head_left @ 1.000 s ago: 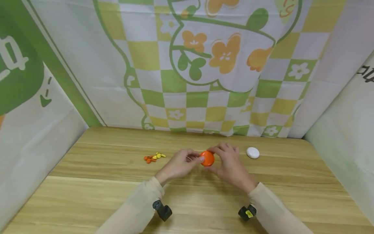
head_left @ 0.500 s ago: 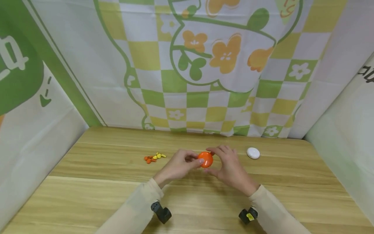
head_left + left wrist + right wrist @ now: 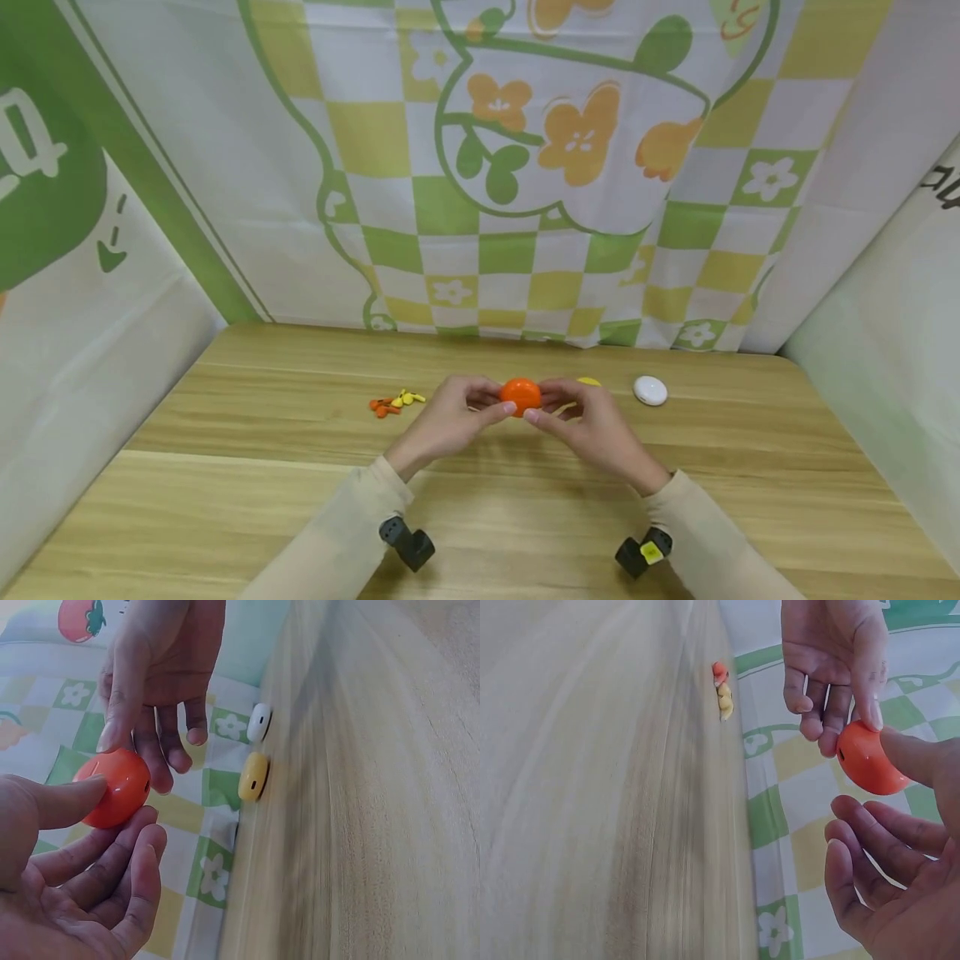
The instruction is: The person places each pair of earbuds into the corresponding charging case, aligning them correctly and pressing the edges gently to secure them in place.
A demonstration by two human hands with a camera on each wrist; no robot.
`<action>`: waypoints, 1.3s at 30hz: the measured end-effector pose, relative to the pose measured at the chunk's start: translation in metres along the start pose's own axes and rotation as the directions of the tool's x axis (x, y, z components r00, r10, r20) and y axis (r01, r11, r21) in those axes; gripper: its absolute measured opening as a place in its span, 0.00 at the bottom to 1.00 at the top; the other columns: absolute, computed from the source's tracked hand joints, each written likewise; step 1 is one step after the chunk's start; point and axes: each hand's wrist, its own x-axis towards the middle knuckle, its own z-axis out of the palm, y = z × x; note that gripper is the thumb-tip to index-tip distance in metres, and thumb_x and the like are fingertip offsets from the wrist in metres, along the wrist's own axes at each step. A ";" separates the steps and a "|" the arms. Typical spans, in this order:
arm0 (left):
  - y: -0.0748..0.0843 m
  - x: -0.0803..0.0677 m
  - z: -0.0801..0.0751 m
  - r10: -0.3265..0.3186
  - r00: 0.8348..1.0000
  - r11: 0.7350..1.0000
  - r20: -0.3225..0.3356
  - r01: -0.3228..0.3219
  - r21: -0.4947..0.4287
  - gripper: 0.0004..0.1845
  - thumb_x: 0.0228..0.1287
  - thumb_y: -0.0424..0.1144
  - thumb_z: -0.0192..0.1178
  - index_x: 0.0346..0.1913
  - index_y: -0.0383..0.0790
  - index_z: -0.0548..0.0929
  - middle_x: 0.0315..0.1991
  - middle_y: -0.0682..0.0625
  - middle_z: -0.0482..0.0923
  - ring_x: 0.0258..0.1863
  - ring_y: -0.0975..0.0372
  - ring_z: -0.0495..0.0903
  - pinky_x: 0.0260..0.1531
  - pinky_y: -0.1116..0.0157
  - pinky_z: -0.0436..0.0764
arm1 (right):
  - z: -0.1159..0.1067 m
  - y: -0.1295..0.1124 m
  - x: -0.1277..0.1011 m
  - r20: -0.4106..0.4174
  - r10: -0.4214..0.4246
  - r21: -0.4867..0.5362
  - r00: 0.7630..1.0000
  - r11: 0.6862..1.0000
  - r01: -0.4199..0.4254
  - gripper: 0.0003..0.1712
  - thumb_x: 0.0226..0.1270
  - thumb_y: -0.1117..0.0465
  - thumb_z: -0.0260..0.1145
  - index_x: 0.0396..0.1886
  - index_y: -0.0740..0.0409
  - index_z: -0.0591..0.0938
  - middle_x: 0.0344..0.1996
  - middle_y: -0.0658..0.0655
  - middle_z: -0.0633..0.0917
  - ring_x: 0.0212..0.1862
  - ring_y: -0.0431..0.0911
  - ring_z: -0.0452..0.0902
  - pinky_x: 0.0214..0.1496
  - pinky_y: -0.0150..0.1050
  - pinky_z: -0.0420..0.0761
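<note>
An orange round earbud case (image 3: 521,395), its lid looking closed, is held above the table between both hands. My left hand (image 3: 450,421) pinches its left side, thumb on the near face and fingers behind. From the other side my right hand (image 3: 600,429) pinches it, its thumb near the left thumb. A small dark slot shows on the orange case (image 3: 124,787) in the left wrist view. Orange earbuds (image 3: 384,409) and yellow earbuds (image 3: 408,399) lie together on the table left of the hands.
Behind the right hand lies a yellow case (image 3: 588,382), partly hidden in the head view. Further right a white case (image 3: 650,391) rests on the wooden table (image 3: 300,517). A patterned cloth (image 3: 506,254) hangs along the back edge.
The orange case has shifted slightly left and tilted. My right hand has turned, bringing its thumb onto the near face. Part of the yellow case has come into sight behind that hand.
</note>
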 end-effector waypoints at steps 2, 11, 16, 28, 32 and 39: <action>0.000 0.000 0.000 0.004 1.000 1.000 0.002 -0.004 0.007 0.11 0.71 0.38 0.65 0.49 0.35 0.87 0.39 0.50 0.86 0.38 0.60 0.82 0.40 0.62 0.82 | 0.000 -0.001 0.000 0.003 0.009 0.018 1.000 1.000 -0.009 0.21 0.68 0.56 0.73 0.56 0.61 0.84 0.46 0.54 0.88 0.44 0.44 0.84 0.46 0.42 0.83; 0.004 -0.002 0.000 0.044 0.999 0.998 0.029 -0.046 0.048 0.12 0.71 0.38 0.65 0.52 0.34 0.87 0.40 0.50 0.86 0.39 0.61 0.82 0.43 0.61 0.82 | 0.001 -0.002 0.000 0.007 0.025 0.041 1.000 0.999 -0.025 0.13 0.68 0.58 0.72 0.48 0.60 0.88 0.46 0.54 0.88 0.43 0.44 0.83 0.45 0.41 0.84; 0.007 -0.001 0.000 0.073 0.997 0.994 0.015 -0.074 0.081 0.14 0.73 0.42 0.64 0.53 0.37 0.85 0.43 0.51 0.86 0.40 0.61 0.83 0.43 0.61 0.82 | 0.001 -0.002 -0.001 0.003 0.008 0.052 1.000 0.999 -0.008 0.11 0.68 0.60 0.73 0.47 0.59 0.89 0.44 0.53 0.88 0.42 0.45 0.83 0.44 0.40 0.83; 0.010 -0.001 0.002 0.110 0.993 0.988 -0.035 -0.106 0.112 0.12 0.76 0.43 0.60 0.46 0.38 0.86 0.38 0.52 0.85 0.38 0.53 0.83 0.37 0.61 0.81 | 0.004 -0.006 -0.002 -0.024 -0.030 0.038 0.999 0.999 0.031 0.12 0.63 0.65 0.75 0.46 0.62 0.89 0.38 0.52 0.90 0.38 0.44 0.83 0.42 0.38 0.82; 0.010 -0.001 0.001 0.109 0.993 0.986 -0.041 -0.103 0.132 0.13 0.77 0.44 0.58 0.47 0.38 0.87 0.37 0.53 0.84 0.39 0.52 0.83 0.37 0.61 0.81 | 0.005 -0.007 -0.003 -0.020 -0.024 0.049 1.000 0.998 0.025 0.11 0.63 0.66 0.75 0.45 0.61 0.89 0.39 0.52 0.90 0.39 0.44 0.83 0.41 0.38 0.83; 0.010 -0.003 0.001 0.096 0.994 0.987 -0.059 -0.088 0.138 0.16 0.79 0.45 0.54 0.46 0.37 0.86 0.36 0.52 0.84 0.40 0.52 0.83 0.37 0.60 0.80 | 0.008 -0.004 -0.003 0.008 0.000 0.081 1.000 0.997 0.000 0.12 0.65 0.64 0.74 0.46 0.63 0.88 0.41 0.54 0.89 0.41 0.45 0.82 0.42 0.37 0.83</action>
